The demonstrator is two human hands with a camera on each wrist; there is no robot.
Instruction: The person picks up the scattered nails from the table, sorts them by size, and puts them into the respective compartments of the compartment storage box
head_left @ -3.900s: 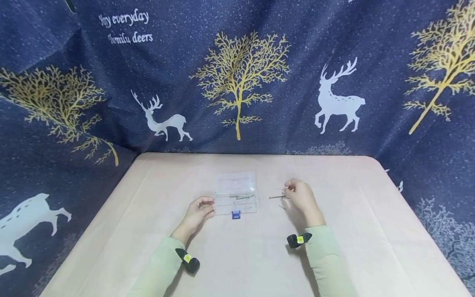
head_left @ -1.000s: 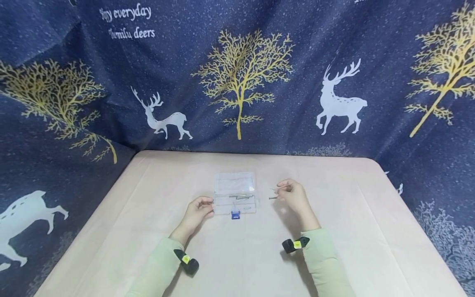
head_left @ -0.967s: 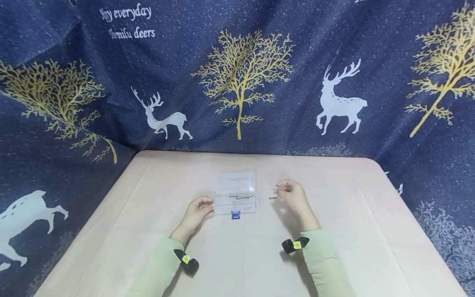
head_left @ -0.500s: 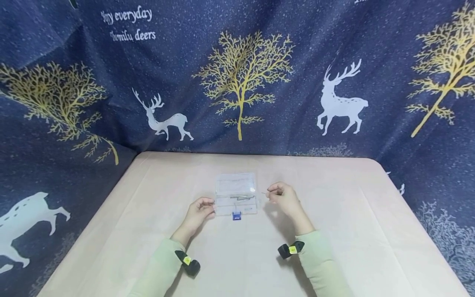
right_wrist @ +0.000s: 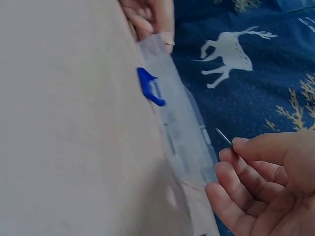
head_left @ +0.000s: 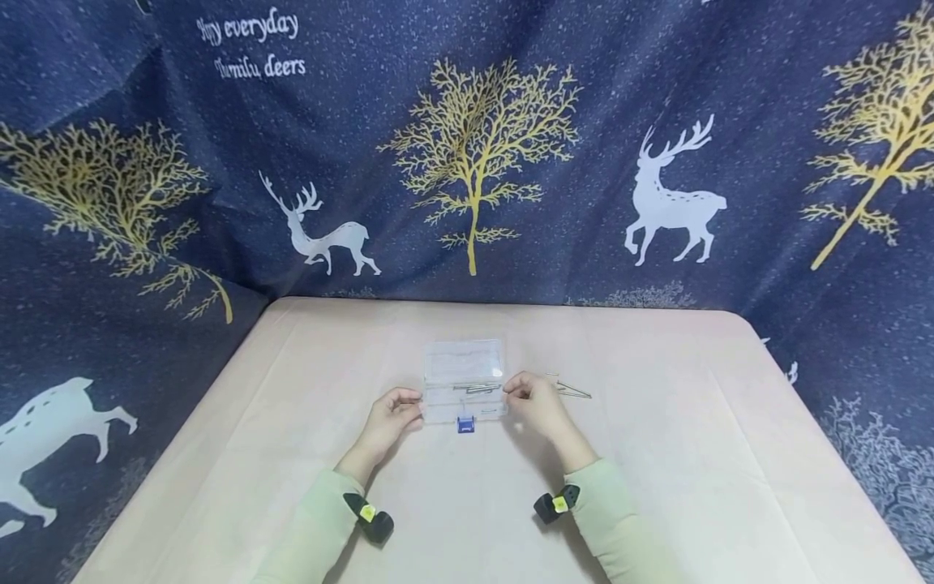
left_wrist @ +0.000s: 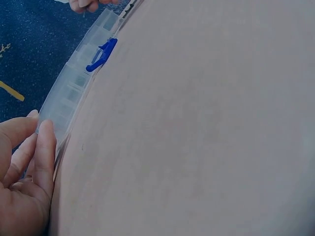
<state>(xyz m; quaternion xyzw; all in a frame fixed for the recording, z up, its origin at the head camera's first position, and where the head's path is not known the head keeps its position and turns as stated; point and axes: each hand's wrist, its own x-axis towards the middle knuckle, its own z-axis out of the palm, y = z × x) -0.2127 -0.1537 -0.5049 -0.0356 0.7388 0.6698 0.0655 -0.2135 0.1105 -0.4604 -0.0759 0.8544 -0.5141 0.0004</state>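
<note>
A clear plastic compartment box [head_left: 463, 359] lies with its lid raised at the back and a blue latch [head_left: 465, 424] at its front. My left hand [head_left: 387, 418] holds the box's left end between thumb and fingers, as the left wrist view also shows. Several metal nails [head_left: 477, 388] lie in the rear compartment. My right hand [head_left: 538, 401] is at the box's right end. In the right wrist view its thumb and forefinger pinch a thin metal nail [right_wrist: 224, 136], tip pointing out over the box; the head view hides this nail behind the fingers.
Several loose nails [head_left: 575, 391] lie on the pale tablecloth [head_left: 657, 454], just right of my right hand. Beyond the table's far edge hangs a dark blue curtain [head_left: 328, 146] printed with deer and trees.
My right hand has picked up a nail and moved left to the box's right end. The loose nails it covered are now visible. The left hand stays on the box.
</note>
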